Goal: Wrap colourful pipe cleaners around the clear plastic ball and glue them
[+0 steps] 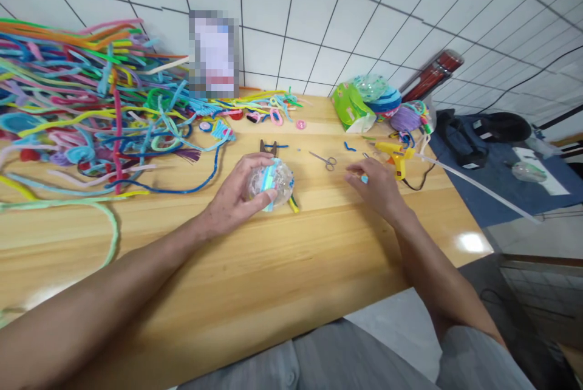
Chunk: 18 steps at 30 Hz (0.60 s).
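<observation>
My left hand is wrapped round a clear plastic, rounded container, with light-blue and greenish strips across its front. A short yellow and dark piece shows at its lower right. Over the table to the right, my right hand is closed, its fingers bent, with a small light-blue piece at them. Just beyond that hand lies a yellow glue gun. Small scissors rest between the hands, and a dark clamp-like tool is behind the container.
A big heap of coloured pipe cleaners covers the table's left side. A blurred-out panel stands against the tiled wall. At the back right are a green packet, a purple bundle and a red flask.
</observation>
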Each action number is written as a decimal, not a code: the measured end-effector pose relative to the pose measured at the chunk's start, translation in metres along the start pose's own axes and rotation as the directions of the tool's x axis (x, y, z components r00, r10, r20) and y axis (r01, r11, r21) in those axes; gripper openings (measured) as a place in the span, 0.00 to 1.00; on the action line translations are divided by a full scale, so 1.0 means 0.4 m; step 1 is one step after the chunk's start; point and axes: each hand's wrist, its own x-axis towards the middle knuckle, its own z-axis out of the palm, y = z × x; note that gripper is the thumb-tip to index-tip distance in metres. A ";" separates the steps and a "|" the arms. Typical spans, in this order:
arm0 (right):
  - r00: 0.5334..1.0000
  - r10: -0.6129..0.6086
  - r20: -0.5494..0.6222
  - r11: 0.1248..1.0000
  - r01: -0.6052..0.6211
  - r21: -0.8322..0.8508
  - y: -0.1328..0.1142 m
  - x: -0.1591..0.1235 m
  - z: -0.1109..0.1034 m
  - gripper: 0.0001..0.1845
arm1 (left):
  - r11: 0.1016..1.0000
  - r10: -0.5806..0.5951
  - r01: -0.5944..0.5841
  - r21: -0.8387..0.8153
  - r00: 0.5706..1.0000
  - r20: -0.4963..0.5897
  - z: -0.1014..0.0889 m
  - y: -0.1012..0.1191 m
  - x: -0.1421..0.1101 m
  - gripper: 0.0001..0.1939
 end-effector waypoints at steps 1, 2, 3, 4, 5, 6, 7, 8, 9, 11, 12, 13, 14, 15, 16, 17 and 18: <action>0.999 -0.021 0.049 0.999 0.022 -0.035 -0.028 0.038 0.011 0.13 | 1.000 0.003 -0.003 -0.005 1.000 -0.004 0.001 -0.001 0.000 0.24; 0.994 -0.020 0.111 0.995 0.031 -0.096 -0.051 0.075 0.021 0.13 | 1.000 0.005 -0.005 -0.007 1.000 -0.005 0.001 -0.002 0.000 0.24; 0.982 0.003 0.187 0.984 0.030 -0.175 -0.071 0.109 0.031 0.13 | 1.000 0.009 -0.009 -0.008 1.000 -0.006 0.002 -0.002 0.001 0.23; 0.968 0.041 0.249 0.970 0.022 -0.244 -0.086 0.138 0.040 0.13 | 1.000 0.015 -0.015 -0.011 1.000 -0.005 0.003 -0.002 0.001 0.23; 0.954 0.068 0.293 0.958 0.019 -0.287 -0.097 0.162 0.048 0.12 | 1.000 0.022 -0.022 -0.015 1.000 -0.003 0.004 -0.002 0.002 0.24; 0.941 0.091 0.327 0.948 0.019 -0.318 -0.105 0.180 0.055 0.11 | 0.999 0.031 -0.031 -0.019 1.000 0.000 0.004 -0.002 0.002 0.24; 0.931 0.102 0.350 0.943 0.022 -0.333 -0.110 0.193 0.061 0.11 | 0.999 0.041 -0.041 -0.024 0.999 0.001 0.005 -0.001 0.003 0.24; 0.925 0.104 0.366 0.940 0.029 -0.340 -0.113 0.202 0.066 0.12 | 0.999 0.046 -0.046 -0.025 0.999 0.002 0.005 -0.001 0.003 0.25; 0.918 0.108 0.381 0.935 0.036 -0.353 -0.114 0.206 0.070 0.13 | 0.998 0.050 -0.050 -0.023 0.999 0.002 0.006 -0.002 0.004 0.25; 0.909 0.126 0.398 0.923 0.040 -0.383 -0.116 0.208 0.074 0.15 | 0.999 0.041 -0.041 -0.018 0.999 0.003 0.007 -0.004 0.004 0.26; 0.907 0.136 0.399 0.918 0.037 -0.395 -0.118 0.208 0.075 0.15 | 0.999 0.038 -0.038 -0.017 0.999 0.000 0.008 -0.005 0.004 0.27; 0.905 0.147 0.399 0.913 0.031 -0.407 -0.120 0.207 0.074 0.15 | 0.999 0.034 -0.034 -0.019 0.999 -0.003 0.010 -0.007 0.004 0.27; 0.904 0.159 0.398 0.908 0.024 -0.417 -0.124 0.206 0.072 0.15 | 0.999 0.034 -0.034 -0.021 0.999 -0.007 0.011 -0.009 0.003 0.27; 0.900 0.171 0.402 0.905 0.019 -0.426 -0.128 0.206 0.068 0.16 | 0.999 0.037 -0.037 -0.025 0.999 -0.013 0.012 -0.011 0.003 0.27; 0.893 0.181 0.413 0.902 0.017 -0.432 -0.134 0.207 0.065 0.16 | 0.999 0.041 -0.041 -0.028 0.999 -0.017 0.013 -0.012 0.003 0.27; 0.884 0.190 0.428 0.901 0.017 -0.434 -0.139 0.208 0.061 0.16 | 0.998 0.047 -0.047 -0.030 0.999 -0.019 0.013 -0.013 0.003 0.27; 0.873 0.197 0.447 0.901 0.019 -0.434 -0.145 0.210 0.058 0.15 | 0.998 0.052 -0.053 -0.033 0.998 -0.019 0.013 -0.012 0.003 0.27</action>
